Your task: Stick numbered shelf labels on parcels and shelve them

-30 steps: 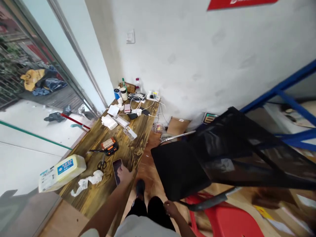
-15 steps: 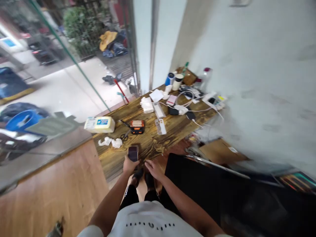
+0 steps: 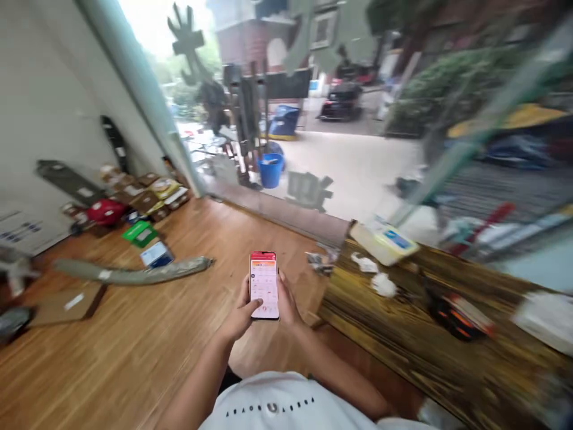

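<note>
A smartphone (image 3: 264, 283) with a lit pink and white screen is held upright in front of my body, over the floor. My left hand (image 3: 242, 312) grips its left side, thumb lying on the lower part of the screen. Along the right edge, my right hand (image 3: 287, 301) is closed against the phone, its fingers mostly behind it. The screen's text is too small to read.
To my right stands a wooden table (image 3: 358, 310) bearing a yellowish tissue pack (image 3: 387, 242), crumpled tissues (image 3: 384, 285) and a black-orange battery pack (image 3: 463, 316). Boxes and parcels (image 3: 147, 203) lie at the left wall. A glass front (image 3: 349, 155) lies ahead.
My view has swung left from the table toward the glass front and floor. The phone's dark screen is now lit, and my right hand has come onto its right side.
</note>
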`<control>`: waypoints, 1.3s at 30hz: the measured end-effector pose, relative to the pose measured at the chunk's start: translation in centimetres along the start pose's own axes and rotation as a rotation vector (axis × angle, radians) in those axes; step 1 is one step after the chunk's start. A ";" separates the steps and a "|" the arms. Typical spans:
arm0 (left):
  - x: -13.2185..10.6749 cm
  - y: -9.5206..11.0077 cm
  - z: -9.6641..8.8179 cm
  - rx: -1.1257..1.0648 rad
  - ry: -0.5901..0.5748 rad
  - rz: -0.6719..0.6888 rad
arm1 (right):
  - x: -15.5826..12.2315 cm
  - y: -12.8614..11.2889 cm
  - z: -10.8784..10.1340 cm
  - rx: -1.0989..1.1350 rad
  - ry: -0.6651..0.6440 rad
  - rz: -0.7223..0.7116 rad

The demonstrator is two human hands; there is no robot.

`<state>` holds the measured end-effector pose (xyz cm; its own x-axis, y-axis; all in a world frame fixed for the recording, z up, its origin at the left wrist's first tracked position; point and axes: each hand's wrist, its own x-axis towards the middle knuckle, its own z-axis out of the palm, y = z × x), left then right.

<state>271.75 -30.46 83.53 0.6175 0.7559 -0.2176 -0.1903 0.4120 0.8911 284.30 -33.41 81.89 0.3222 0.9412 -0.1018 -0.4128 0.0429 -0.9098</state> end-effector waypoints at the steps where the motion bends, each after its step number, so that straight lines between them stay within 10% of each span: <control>1: -1.7 1.4 -3.1 -0.042 0.047 0.019 | 0.4 0.7 3.8 0.027 -0.053 0.041; 11: -18.7 11.9 -30.8 -0.327 0.271 0.084 | 2.2 13.5 37.3 -0.079 -0.516 0.268; 19: -22.6 12.4 -49.9 -0.581 0.436 0.489 | 4.5 23.2 56.6 -0.095 -0.786 0.418; 27: -28.5 19.5 -72.4 -0.504 0.587 0.600 | 8.7 35.5 79.4 -0.106 -1.032 0.466; 39: -46.0 30.8 -96.4 -0.559 0.911 0.797 | 6.6 46.9 115.3 -0.190 -1.546 0.579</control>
<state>163.93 -3.54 82.56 -0.4934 0.8642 -0.0988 -0.6797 -0.3122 0.6638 168.86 13.41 84.94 -0.9680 0.2440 -0.0585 -0.0283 -0.3378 -0.9408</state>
